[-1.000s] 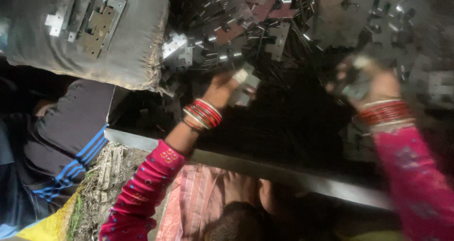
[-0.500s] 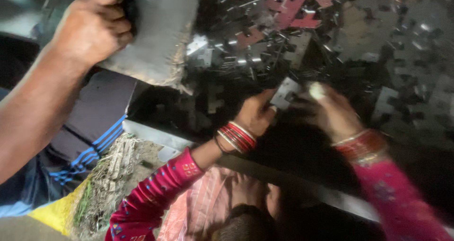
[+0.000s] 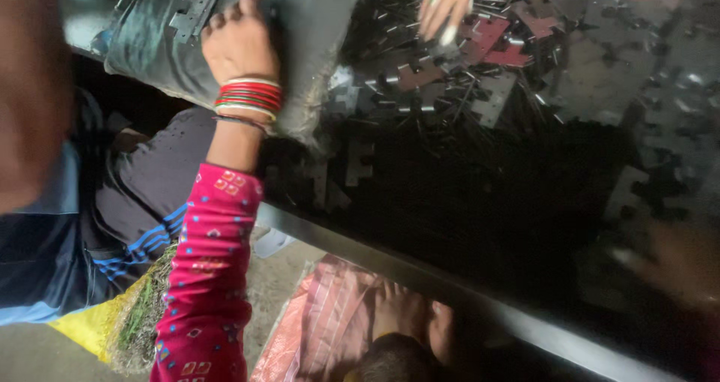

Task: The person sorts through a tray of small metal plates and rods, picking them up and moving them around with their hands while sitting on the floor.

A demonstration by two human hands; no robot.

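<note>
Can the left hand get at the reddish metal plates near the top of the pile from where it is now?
Probably not directly. The left hand is gripping the grey sack at the table edge, and the reddish plates lie beyond it, with another person's hand already right beside them. It would have to let go first.

Left hand (image 3: 238, 46) is wearing stacked red, green and gold bangles (image 3: 250, 98); arm is wearing a magenta sleeve (image 3: 206, 277) with small diamond prints. Right hand (image 3: 679, 266) is showing blurred.
</note>
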